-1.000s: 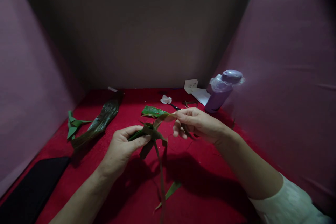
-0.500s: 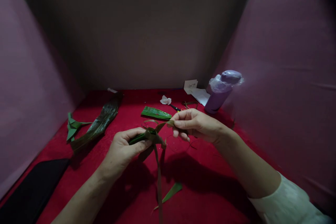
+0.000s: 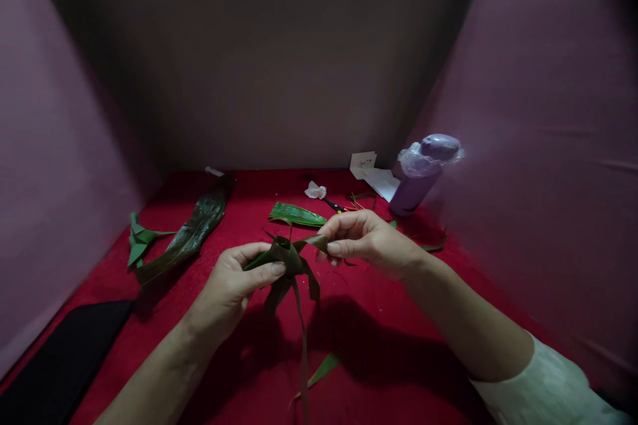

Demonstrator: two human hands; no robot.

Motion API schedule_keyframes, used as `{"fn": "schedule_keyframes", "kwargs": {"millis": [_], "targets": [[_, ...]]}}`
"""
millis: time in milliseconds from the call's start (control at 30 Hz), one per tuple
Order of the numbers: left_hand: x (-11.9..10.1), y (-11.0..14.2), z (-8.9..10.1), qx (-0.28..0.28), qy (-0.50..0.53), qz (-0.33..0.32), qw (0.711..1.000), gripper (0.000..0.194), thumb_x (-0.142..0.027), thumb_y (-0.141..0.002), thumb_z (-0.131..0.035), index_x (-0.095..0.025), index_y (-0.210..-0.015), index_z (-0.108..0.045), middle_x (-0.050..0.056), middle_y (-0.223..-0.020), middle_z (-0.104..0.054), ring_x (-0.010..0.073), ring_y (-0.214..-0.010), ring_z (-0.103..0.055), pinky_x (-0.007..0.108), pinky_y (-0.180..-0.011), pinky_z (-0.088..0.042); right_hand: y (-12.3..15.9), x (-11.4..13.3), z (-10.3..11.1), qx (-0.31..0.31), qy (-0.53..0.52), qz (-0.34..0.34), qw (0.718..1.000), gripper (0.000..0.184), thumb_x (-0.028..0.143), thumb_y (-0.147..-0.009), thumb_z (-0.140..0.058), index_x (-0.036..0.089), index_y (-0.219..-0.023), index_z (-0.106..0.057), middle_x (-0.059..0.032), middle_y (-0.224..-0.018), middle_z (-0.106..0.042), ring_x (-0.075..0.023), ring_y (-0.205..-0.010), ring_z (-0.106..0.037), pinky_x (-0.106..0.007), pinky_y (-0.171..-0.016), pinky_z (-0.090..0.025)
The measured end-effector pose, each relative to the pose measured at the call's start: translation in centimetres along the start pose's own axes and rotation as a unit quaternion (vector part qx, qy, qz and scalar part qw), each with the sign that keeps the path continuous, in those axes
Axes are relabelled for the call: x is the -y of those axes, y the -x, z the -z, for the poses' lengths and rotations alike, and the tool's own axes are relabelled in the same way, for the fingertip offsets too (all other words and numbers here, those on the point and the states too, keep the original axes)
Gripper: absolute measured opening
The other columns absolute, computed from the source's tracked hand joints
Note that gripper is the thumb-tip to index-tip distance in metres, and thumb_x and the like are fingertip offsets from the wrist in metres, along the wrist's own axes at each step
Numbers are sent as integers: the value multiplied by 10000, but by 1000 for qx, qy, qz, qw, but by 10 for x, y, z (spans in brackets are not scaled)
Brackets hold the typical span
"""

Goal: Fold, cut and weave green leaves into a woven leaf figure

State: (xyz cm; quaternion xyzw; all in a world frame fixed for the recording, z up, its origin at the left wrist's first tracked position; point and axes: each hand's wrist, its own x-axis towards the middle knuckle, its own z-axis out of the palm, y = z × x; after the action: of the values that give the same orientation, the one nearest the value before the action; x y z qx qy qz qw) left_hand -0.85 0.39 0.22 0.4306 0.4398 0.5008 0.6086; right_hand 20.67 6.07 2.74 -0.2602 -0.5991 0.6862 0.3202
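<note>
My left hand (image 3: 244, 279) pinches a folded bundle of green leaf strips (image 3: 288, 256) between thumb and fingers, above the red cloth. Several strips stick out of the bundle, and one long thin strip (image 3: 303, 345) hangs down toward me. My right hand (image 3: 361, 239) grips the end of a leaf strip (image 3: 314, 242) that runs out from the bundle's right side. Below the bundle a loose pointed leaf piece (image 3: 323, 369) lies on the cloth. Part of the bundle is hidden behind my left fingers.
Left lie a folded green leaf figure (image 3: 141, 238), a broad dark leaf (image 3: 192, 236) and a black flat item (image 3: 70, 352). Behind my hands are a cut leaf (image 3: 296, 214), white tissue (image 3: 315, 190) and scissors (image 3: 333, 205). A purple bottle (image 3: 416, 182) stands by white papers (image 3: 381, 180).
The bundle has turned a little in my left hand, so its strips lie differently. My right hand has shifted slightly downward, still holding the strip's end.
</note>
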Motion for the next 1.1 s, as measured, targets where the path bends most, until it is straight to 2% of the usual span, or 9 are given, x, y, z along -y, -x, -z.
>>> {"fn": "schedule_keyframes", "kwargs": {"millis": [233,433,533,600,800,967,1100], "targets": [[-1,3,-1,38,35,-18,999,153,-192,-621,-772,-178,-772,-748,16,-749,-727,116,-709,-624,177,-709,-475,5,4,-18,-49,53,45,996,58,166,-727,-687,142,-776,-666,-19,-740,-670,-82,-638,-580,-215,-613,-465],[6,3,2,59,27,-46,997,187,-203,-641,-767,-212,-827,-754,6,-749,-705,122,-715,-614,200,-715,-488,16,4,-32,-72,60,95,991,98,235,-766,-673,158,-784,-616,17,-656,-590,-72,-557,-510,-210,-526,-412],[9,3,3,64,7,-64,996,175,-211,-643,-763,-196,-817,-755,26,-811,-690,152,-770,-615,218,-721,-496,17,1,-33,-77,88,83,990,136,265,-763,-680,153,-761,-604,30,-615,-542,-67,-526,-459,-206,-492,-378],[10,2,3,75,0,-77,994,167,-209,-653,-754,-201,-819,-754,34,-851,-685,170,-812,-617,225,-729,-499,16,-2,-34,-81,109,85,987,143,263,-749,-695,147,-751,-613,22,-630,-547,-76,-558,-474,-214,-520,-395],[11,2,3,106,-19,-103,989,98,-188,-669,-731,-183,-765,-745,58,-842,-682,193,-798,-623,243,-687,-511,11,-6,-38,-59,12,67,996,199,265,-733,-711,173,-872,-602,-3,-744,-613,-97,-628,-552,-243,-593,-462],[10,2,1,99,-11,-97,990,109,-175,-647,-741,-191,-754,-748,50,-831,-665,173,-752,-610,234,-654,-510,11,-4,-43,-48,-8,37,998,194,306,-728,-705,159,-815,-612,-7,-729,-592,-107,-630,-559,-237,-556,-465],[6,4,-4,104,-33,-108,988,112,-162,-645,-733,-196,-750,-754,39,-758,-635,131,-625,-562,216,-561,-480,10,-5,-44,-74,-11,40,996,200,285,-712,-719,158,-806,-596,8,-685,-585,-81,-567,-532,-209,-520,-450]]}}
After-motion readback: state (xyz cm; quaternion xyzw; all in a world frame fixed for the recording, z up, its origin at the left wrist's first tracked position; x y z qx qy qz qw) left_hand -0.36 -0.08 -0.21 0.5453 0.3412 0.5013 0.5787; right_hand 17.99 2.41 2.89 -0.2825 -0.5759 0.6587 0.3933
